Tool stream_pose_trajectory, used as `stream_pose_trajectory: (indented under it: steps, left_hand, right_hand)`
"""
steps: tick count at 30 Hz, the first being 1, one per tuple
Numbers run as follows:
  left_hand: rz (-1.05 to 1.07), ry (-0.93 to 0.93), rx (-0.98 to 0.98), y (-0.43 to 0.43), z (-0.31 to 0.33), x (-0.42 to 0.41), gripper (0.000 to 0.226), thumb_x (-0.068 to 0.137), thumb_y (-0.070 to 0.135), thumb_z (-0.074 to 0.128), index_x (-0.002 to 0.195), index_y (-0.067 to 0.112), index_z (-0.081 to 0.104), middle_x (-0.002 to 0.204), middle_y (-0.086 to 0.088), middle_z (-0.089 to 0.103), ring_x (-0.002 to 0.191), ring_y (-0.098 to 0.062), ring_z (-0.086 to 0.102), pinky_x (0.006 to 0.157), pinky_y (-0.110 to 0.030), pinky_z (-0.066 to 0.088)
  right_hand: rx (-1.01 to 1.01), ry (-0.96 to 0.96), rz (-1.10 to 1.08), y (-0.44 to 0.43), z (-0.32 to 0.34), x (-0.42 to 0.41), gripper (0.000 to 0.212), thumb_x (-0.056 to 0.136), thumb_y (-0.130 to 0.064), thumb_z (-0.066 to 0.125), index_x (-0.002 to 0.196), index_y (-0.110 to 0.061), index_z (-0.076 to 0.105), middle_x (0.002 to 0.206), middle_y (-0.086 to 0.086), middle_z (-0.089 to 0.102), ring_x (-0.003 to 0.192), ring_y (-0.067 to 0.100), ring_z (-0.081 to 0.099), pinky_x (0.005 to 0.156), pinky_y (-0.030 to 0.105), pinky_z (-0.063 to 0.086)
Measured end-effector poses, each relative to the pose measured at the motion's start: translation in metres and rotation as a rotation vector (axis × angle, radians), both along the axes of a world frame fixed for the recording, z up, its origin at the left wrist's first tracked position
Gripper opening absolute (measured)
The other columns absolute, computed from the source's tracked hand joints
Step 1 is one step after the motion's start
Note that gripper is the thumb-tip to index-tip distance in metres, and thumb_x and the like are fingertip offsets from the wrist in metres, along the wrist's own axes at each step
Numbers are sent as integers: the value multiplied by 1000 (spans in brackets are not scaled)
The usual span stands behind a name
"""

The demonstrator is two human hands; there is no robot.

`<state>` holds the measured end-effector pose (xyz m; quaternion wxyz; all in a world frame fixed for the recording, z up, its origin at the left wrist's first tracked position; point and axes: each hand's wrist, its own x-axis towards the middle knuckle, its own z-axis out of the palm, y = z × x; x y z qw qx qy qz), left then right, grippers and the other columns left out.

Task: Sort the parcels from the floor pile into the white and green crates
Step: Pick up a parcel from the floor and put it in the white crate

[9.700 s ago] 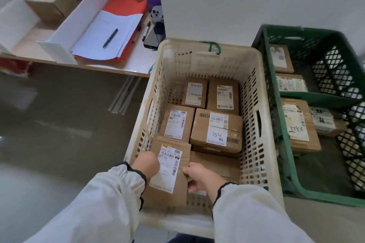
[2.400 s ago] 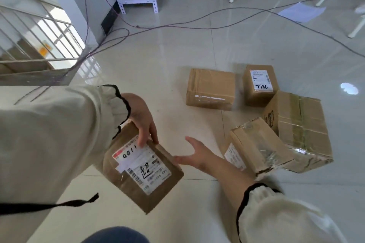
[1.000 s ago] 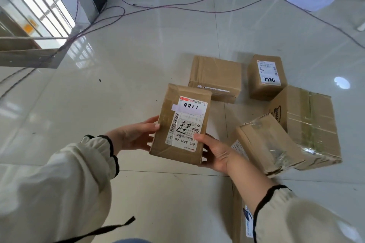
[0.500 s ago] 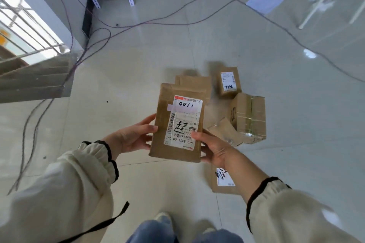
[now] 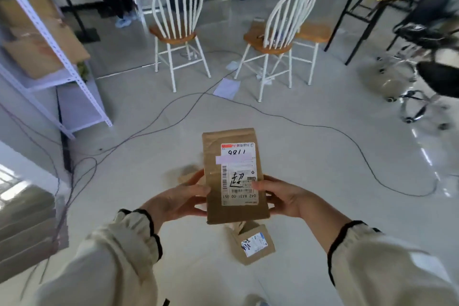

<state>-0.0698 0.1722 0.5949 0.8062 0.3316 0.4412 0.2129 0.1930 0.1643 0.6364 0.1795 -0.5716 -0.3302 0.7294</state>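
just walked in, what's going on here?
A person holds a brown parcel up in front of them, label facing the camera. The left hand grips its left edge and the right hand its right edge. A second parcel lies on the floor just below. The crates are out of view, so this one is not yet sorted.

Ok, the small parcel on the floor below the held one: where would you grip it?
From above, likely: pinch the floor parcel by its left and right edges; it lies label up, those sides bare. Left hand and right hand hold the tall parcel.
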Motion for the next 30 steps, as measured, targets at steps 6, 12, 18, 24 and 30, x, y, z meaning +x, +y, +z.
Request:
stream_pose_trajectory:
  steps: [6, 12, 18, 24, 30]
  left_hand:
    - [-252, 22, 140, 1, 59, 63, 85, 62, 25, 81, 136, 38, 42, 109, -10, 67, 84, -25, 65, 72, -39, 54]
    - [-658, -38, 228, -42, 102, 181, 93, 51, 31, 84, 134, 24, 42, 86, -5, 70, 67, -17, 66, 59, -33, 53]
    - [-1107, -116, 282, -164, 132, 328, 91, 51, 32, 80, 133, 29, 42, 85, 4, 70, 69, -12, 66, 66, -33, 53]
    - [-1511, -187, 227, -360, 136, 429, 104, 34, 42, 91, 126, 23, 46, 75, 2, 69, 62, -12, 64, 59, -30, 53]
    - [-1775, -197, 135, -550, 126, 489, 113, 32, 38, 90, 135, 34, 44, 89, -9, 68, 62, -19, 62, 58, -31, 52]
  right_hand:
    - [85, -11, -264, -77, 60, 50, 35, 82, -28, 70, 115, -29, 58, 117, 2, 66, 112, 24, 58, 101, 49, 45]
    - [180, -47, -577, -203, 89, 120, 62, 66, -39, 73, 125, -30, 55, 121, 0, 64, 111, 22, 57, 87, 43, 52]
    - [232, -63, -962, -391, 102, 185, 61, 64, -40, 75, 121, -30, 58, 119, 1, 67, 108, 21, 61, 85, 40, 53]
    - [161, -90, -1364, -613, 98, 195, 67, 65, -38, 83, 125, -28, 56, 124, 5, 64, 119, 29, 57, 105, 55, 40]
    - [96, -144, -1644, -801, 109, 162, 43, 76, -40, 70, 117, -32, 58, 124, -3, 61, 123, 27, 53, 110, 53, 34]
